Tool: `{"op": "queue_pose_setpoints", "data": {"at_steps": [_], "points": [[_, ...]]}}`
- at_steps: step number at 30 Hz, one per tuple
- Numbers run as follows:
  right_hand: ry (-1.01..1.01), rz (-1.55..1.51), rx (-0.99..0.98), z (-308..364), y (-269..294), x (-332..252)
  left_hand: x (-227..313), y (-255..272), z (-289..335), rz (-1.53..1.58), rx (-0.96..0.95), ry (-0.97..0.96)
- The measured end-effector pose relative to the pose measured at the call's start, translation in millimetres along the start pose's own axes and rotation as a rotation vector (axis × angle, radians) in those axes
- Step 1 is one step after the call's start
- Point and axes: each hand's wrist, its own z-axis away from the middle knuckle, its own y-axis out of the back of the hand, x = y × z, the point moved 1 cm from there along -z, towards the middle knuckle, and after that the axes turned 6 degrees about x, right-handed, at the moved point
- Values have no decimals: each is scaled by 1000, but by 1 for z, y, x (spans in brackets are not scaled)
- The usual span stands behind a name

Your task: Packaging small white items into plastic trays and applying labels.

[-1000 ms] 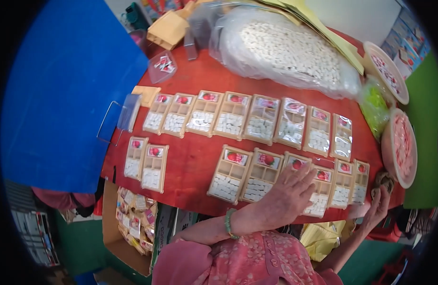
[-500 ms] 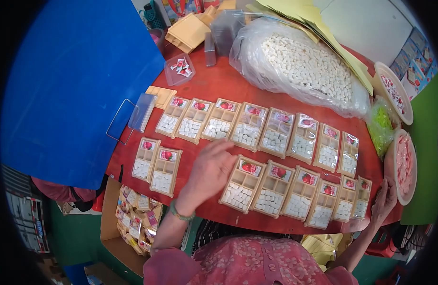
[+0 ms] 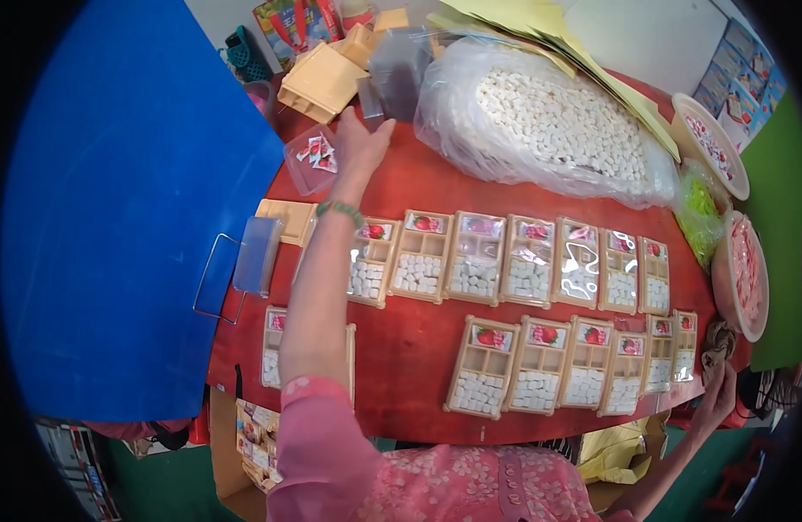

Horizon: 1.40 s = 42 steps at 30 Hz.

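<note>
My left hand (image 3: 362, 143) reaches across the red table to its far side, thumb spread from the fingers, with nothing seen in it. Its fingertips are at a narrow stack of clear plastic lids (image 3: 370, 103), beside a clear tub (image 3: 309, 165) of small strawberry-printed packets. My right hand (image 3: 721, 390) rests at the right table edge, fingers stretched toward a crumpled brown cloth (image 3: 719, 341). Two rows of beige compartment trays (image 3: 481, 361) hold white pieces and strawberry-printed packets; several have shiny clear covers. My left forearm hides some left-hand trays.
A big clear bag of white pieces (image 3: 557, 122) lies at the back, beside yellow sheets (image 3: 540, 35). Beige trays (image 3: 322, 83) are stacked at the far left. Bowls (image 3: 743, 278) and a bag of green packets (image 3: 699, 216) stand on the right. A blue panel (image 3: 131, 217) borders the left side.
My left hand has moved from beside the front-row trays to the lid stack at the far side. My right hand has shifted slightly down, uncovering the brown cloth. The view has shifted.
</note>
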Motion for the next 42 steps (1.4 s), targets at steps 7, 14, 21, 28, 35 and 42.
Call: {"op": "queue_pose_setpoints", "data": {"at_steps": [7,14,21,28,35,42], "points": [[-70,120,-2,25,12,0,-1,-19,-20,-26,20,37],[-87,128,-9,37,4,-27,-39,4,-48,181,138,294],[-128,124,16,49,2,-22,-105,6,-94,303,26,189],[-225,139,34,52,-5,-18,-105,4,-91,195,-122,144],[-148,131,19,54,-3,-16,-76,-19,-75,36,-96,-42],[-233,175,74,63,5,-30,-59,-36,-83,27,-234,0]]}}
